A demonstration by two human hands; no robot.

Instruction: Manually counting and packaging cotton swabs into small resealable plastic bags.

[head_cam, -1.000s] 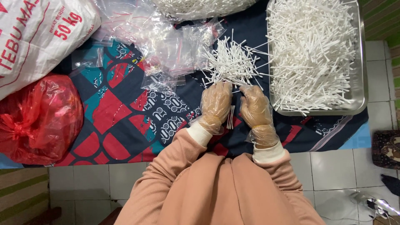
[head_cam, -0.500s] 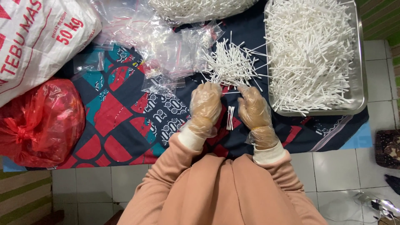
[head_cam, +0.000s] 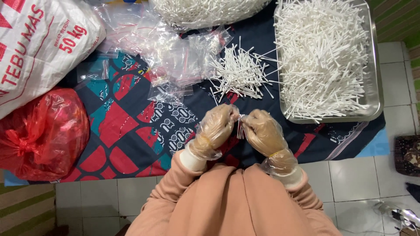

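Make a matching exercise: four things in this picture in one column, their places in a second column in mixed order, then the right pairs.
Things:
1. metal tray
2. red bag
3. white sack
4. small bundle of sticks

Places:
A. top left corner
B. between the left hand and the right hand
C. top right, heaped with white sticks
D. left edge, below the sack

Pairs: 1-C, 2-D, 3-A, 4-B
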